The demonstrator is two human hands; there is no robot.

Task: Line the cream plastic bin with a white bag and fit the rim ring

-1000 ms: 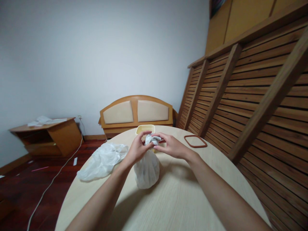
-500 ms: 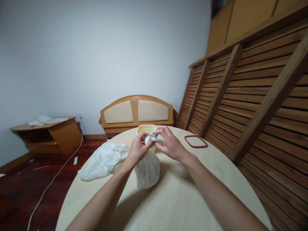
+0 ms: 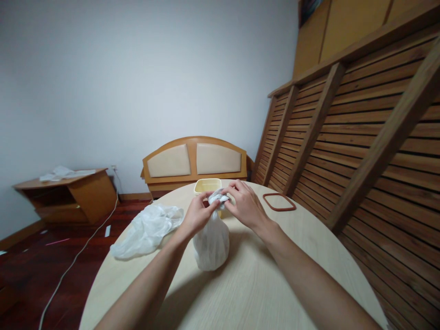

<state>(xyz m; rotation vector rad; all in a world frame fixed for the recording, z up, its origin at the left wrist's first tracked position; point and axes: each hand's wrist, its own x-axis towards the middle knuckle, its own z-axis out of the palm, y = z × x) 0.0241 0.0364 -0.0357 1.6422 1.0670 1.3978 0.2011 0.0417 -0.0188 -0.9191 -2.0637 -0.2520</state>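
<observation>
Bulging white plastic bag [image 3: 211, 247] — upright on round pale wood-grain table [image 3: 254, 293] | person's left hand [image 3: 198, 214]: clamped on its bunched top | right hand [image 3: 246, 205]: fingertips pinching same | yellow rectangular tub [image 3: 208, 185] — just beyond

Rear: pale wall [image 3: 172, 68], arched wooden headboard [image 3: 193, 160] with two cream panels [image 3: 168, 160]. Left: low wooden cabinet [image 3: 92, 197] on dark red floor [image 3: 34, 275]. Right: large slatted wooden frame [image 3: 364, 110], standing tilted.

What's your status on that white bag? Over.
Left grip and right grip pinching white bag by its gathered top. Bag upright. Yellow container just behind, nothing visibly blocking.
</observation>
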